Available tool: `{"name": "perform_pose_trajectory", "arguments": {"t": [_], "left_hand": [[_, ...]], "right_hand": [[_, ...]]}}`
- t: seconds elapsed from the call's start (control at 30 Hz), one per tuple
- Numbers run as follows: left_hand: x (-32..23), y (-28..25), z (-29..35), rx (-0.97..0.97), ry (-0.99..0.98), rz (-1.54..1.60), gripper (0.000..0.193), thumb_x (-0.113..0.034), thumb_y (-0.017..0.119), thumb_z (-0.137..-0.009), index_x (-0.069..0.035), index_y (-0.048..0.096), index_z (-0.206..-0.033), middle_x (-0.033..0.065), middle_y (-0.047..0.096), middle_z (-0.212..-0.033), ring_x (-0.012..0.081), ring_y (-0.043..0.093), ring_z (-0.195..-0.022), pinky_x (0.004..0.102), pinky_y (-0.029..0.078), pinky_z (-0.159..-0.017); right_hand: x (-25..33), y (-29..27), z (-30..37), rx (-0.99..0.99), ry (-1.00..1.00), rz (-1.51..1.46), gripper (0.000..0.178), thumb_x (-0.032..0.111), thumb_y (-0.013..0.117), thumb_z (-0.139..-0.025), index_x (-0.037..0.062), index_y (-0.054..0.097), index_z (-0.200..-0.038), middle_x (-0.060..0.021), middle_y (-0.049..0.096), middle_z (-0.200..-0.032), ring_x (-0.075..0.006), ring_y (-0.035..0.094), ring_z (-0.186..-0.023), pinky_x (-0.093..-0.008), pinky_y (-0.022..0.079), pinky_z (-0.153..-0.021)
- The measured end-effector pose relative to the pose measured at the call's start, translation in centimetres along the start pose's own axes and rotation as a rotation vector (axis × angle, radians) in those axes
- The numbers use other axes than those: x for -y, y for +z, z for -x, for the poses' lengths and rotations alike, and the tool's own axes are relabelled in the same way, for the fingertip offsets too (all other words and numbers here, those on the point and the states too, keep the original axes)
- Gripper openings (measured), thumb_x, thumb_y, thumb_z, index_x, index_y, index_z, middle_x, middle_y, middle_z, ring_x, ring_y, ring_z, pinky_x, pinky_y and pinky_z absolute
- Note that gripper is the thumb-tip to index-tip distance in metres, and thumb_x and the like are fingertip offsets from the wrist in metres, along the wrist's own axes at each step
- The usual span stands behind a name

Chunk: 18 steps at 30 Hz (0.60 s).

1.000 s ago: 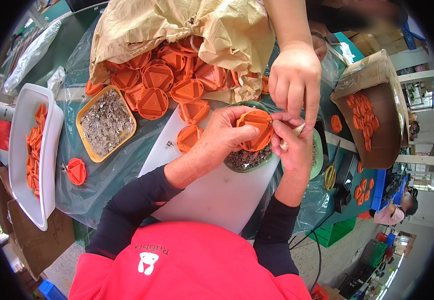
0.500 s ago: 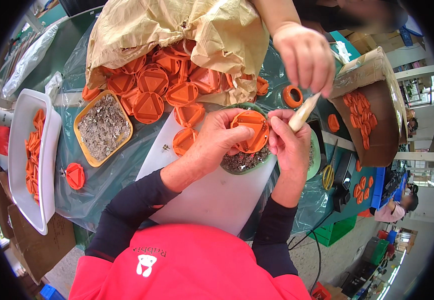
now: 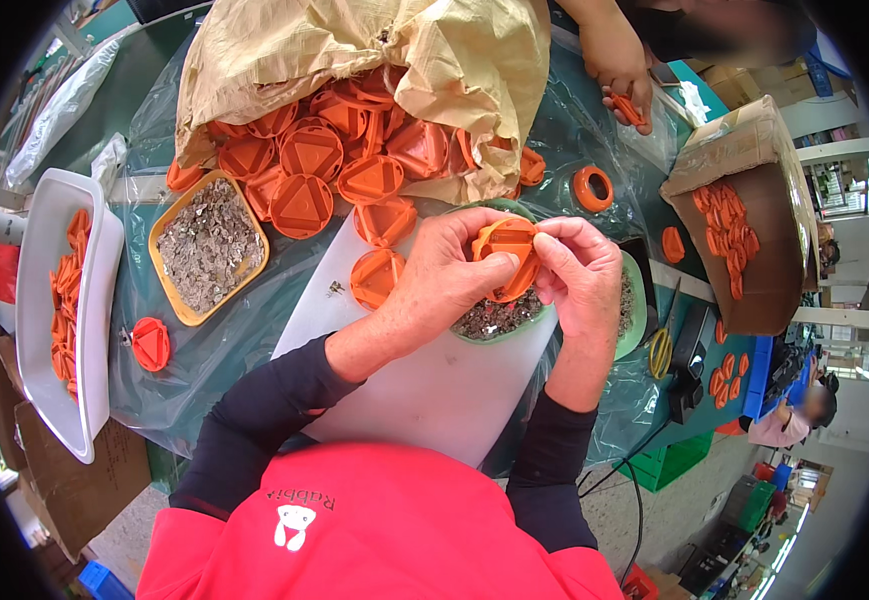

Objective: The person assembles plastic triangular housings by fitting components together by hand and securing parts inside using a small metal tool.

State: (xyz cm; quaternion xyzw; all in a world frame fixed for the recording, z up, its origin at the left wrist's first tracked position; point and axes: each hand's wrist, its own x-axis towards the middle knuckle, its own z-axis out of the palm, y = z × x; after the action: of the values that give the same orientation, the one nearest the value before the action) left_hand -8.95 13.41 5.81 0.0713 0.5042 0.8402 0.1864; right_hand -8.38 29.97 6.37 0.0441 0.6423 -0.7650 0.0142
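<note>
My left hand (image 3: pixel 451 265) grips a round orange plastic part (image 3: pixel 506 250) with a raised bar across its face, its thumb pressed on the front. Closed in a pinch, my right hand (image 3: pixel 580 272) meets the part's right edge with thumb and fingertips; any small thing between them is hidden. Both hands are over a green bowl (image 3: pixel 499 328) of dark flaky bits, which stands on a white board (image 3: pixel 394 400). Two more orange discs, one of them this disc (image 3: pixel 375 277), lie on the board beside my left wrist.
A tan woven sack (image 3: pixel 454 60) spills orange discs at the back. To the left are a yellow tray (image 3: pixel 162 262) of grey flakes and a white tub (image 3: pixel 104 270). Rightward stand a cardboard box (image 3: pixel 784 200) and yellow-handled scissors (image 3: pixel 659 352). A co-worker's hand (image 3: pixel 616 65) holds an orange piece.
The co-worker's hand has drawn back toward the far right and now holds an orange piece. A pale tapered thing by my right hand is gone from there. The orange part in my hands has turned slightly.
</note>
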Motion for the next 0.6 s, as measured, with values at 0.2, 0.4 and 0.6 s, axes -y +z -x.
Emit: {"name": "perform_pose_trajectory", "arguments": {"t": [0.2, 0.4, 0.6], "left_hand": [[0.1, -0.2, -0.1, 0.05, 0.002, -0.027, 0.032, -0.01, 0.059, -0.08, 0.0, 0.057, -0.111, 0.0019, 0.062, -0.09, 0.0044, 0.056, -0.072, 0.0175, 0.045, -0.06], [-0.3, -0.1, 0.0, 0.059, -0.005, 0.004, 0.032, -0.011, 0.06, -0.08, 0.001, 0.056, -0.11, 0.0016, 0.061, -0.086, 0.003, 0.054, -0.068, 0.0168, 0.043, -0.055], [-1.0, 0.3, 0.3, 0.01, -0.028, -0.002, 0.029, -0.006, 0.057, -0.078, 0.004, 0.056, -0.105, 0.0045, 0.061, -0.082, 0.0068, 0.056, -0.065, 0.0203, 0.045, -0.056]], "right_hand": [[-0.4, 0.1, 0.0, -0.003, -0.058, -0.021, 0.006, -0.001, 0.062, -0.08, -0.0031, 0.062, -0.086, -0.005, 0.06, -0.065, -0.007, 0.052, -0.047, -0.0185, 0.039, -0.038], [-0.7, 0.6, -0.1, -0.016, -0.094, 0.006, 0.006, -0.002, 0.062, -0.08, -0.0038, 0.062, -0.086, -0.0065, 0.061, -0.072, -0.0088, 0.055, -0.05, -0.0208, 0.044, -0.039], [-0.6, 0.5, -0.2, 0.034, -0.054, -0.091, 0.007, -0.002, 0.06, -0.082, -0.0042, 0.062, -0.087, -0.0082, 0.062, -0.077, -0.0108, 0.06, -0.056, -0.0217, 0.048, -0.041]]}}
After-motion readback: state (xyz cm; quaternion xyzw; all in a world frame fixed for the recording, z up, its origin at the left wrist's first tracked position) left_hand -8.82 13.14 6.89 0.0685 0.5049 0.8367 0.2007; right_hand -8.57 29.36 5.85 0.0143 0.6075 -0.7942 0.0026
